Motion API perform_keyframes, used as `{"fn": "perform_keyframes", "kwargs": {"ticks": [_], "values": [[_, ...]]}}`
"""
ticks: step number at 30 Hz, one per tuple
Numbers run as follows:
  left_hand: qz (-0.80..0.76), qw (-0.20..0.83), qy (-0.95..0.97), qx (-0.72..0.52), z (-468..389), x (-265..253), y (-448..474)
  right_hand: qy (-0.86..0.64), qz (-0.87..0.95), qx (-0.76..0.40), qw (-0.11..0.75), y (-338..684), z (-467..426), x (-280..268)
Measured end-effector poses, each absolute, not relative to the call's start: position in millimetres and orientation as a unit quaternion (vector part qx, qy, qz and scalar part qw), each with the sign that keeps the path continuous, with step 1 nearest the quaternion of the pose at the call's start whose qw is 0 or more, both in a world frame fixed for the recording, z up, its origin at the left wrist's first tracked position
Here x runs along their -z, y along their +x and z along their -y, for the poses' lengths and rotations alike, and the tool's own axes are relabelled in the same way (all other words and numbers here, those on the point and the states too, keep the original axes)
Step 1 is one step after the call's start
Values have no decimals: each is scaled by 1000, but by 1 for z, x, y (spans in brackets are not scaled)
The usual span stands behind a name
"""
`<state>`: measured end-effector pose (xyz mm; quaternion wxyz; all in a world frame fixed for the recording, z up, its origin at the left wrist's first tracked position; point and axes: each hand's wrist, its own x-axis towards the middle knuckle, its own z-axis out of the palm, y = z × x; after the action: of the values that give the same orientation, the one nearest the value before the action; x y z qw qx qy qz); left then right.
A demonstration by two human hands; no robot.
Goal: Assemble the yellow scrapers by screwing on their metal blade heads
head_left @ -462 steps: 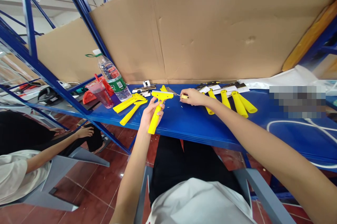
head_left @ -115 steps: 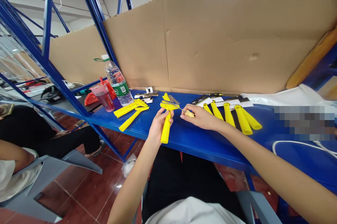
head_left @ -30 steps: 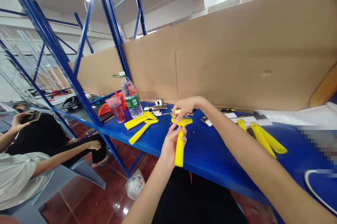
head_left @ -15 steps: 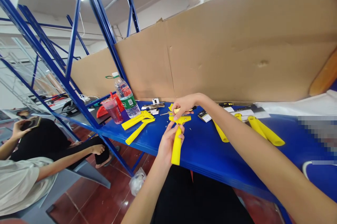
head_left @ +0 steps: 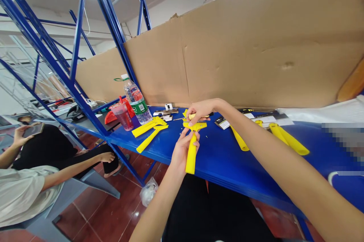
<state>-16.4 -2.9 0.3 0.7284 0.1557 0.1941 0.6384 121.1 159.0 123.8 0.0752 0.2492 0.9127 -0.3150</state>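
Note:
My left hand (head_left: 182,151) grips the handle of a yellow plastic scraper (head_left: 192,147), held upright over the front edge of the blue shelf (head_left: 222,158). My right hand (head_left: 200,110) is closed on a small screwdriver (head_left: 196,116) with a yellow and black handle, lying crosswise just above the scraper's head. Its metal tip points left. Fingertips of the right hand touch the scraper's head.
Two finished yellow scrapers (head_left: 149,131) lie left of my hands. Loose yellow handles (head_left: 287,141) and black blade packs (head_left: 253,115) lie at the right. A water bottle (head_left: 135,99) and pink cup (head_left: 123,115) stand far left. A cardboard wall (head_left: 241,56) backs the shelf. A seated person (head_left: 34,170) is at left.
My right hand came from the right of the scraper to above its head with the screwdriver. In the last half second both hands stay nearly still; the view shifted slightly.

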Motion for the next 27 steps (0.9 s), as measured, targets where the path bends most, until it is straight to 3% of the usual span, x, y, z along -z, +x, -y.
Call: {"fn": "perform_keyframes", "kwargs": {"ticks": [11,15,23,27], "values": [[-191,727,122,-648,2,-1,-18,361,-895,257,-48,146,-128,-164],[-206,722,109,-652,3,-5,-17,326,-917,219,-70,162,-121,-184],[-206,718,118,-655,3,-3,-17,241,-923,215,-208,173,-107,-201],[-212,718,114,-654,2,-2,-18,244,-923,206,-215,170,-100,-204]]}}
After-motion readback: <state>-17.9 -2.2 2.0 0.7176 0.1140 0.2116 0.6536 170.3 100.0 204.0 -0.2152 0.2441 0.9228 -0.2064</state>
